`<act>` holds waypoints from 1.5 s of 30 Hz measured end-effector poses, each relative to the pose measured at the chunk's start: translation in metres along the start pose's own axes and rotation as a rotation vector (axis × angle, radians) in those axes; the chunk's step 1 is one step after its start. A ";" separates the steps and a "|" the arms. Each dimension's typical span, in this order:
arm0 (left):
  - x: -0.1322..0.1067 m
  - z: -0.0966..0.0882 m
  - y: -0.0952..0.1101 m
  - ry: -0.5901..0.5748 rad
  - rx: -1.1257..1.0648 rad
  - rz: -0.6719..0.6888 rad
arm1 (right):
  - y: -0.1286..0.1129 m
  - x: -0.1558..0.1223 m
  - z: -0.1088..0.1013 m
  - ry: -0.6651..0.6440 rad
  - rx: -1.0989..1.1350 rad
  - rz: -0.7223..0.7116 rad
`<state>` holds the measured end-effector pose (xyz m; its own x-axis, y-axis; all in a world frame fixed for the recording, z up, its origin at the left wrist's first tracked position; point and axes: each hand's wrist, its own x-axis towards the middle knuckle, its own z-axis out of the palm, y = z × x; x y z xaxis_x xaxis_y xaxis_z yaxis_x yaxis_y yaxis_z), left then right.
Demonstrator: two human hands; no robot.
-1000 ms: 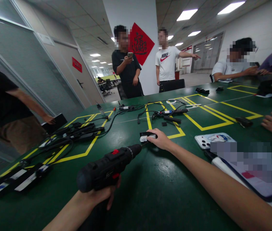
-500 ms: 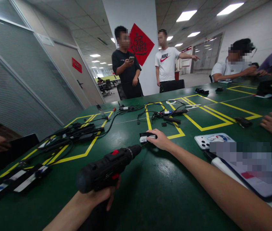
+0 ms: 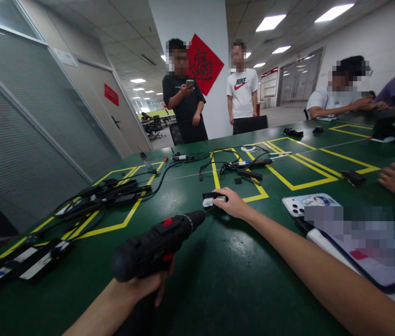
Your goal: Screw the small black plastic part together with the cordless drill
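Drill of black-and-red plastic (image 3: 151,247), gripped by the left hand (image 3: 148,283), points toward two o'clock at a small black-and-white rectangular block (image 3: 208,202), which the right hand (image 3: 232,203) grasps, seemingly steadying it

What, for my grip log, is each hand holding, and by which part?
Left hand: black-and-red power drill, by its handle. Right hand: small black-and-white boxy piece, by its right end.
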<state>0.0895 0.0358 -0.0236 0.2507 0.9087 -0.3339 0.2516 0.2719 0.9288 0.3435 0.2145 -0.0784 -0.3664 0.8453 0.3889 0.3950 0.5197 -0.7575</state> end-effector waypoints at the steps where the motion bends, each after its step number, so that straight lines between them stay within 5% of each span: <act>1: -0.002 -0.001 -0.001 0.005 0.006 0.021 | 0.000 0.000 0.000 -0.001 -0.001 0.000; 11: -0.033 0.017 0.021 0.162 0.045 0.113 | 0.002 0.001 0.001 0.003 -0.013 -0.029; 18: -0.011 0.008 0.002 0.101 0.022 0.105 | 0.001 0.000 0.000 -0.005 -0.016 -0.022; 22: 0.000 0.008 -0.007 0.158 0.024 -0.020 | 0.001 0.000 -0.001 -0.005 -0.015 -0.019; 27: -0.002 0.008 -0.002 0.119 0.001 0.053 | 0.001 0.000 -0.001 -0.009 -0.018 -0.014; 32: 0.004 0.012 0.004 0.154 0.108 -0.121 | 0.001 0.000 0.000 0.002 -0.018 -0.019; 41: -0.017 0.015 0.019 0.108 0.050 0.127 | 0.001 0.000 -0.001 -0.011 0.002 -0.022; 45: -0.015 0.010 0.011 0.078 0.043 0.080 | 0.001 0.000 -0.002 -0.019 0.004 -0.041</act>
<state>0.0983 0.0216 -0.0097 0.1989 0.9492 -0.2440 0.2742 0.1851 0.9437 0.3454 0.2153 -0.0788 -0.3979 0.8210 0.4095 0.3764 0.5531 -0.7432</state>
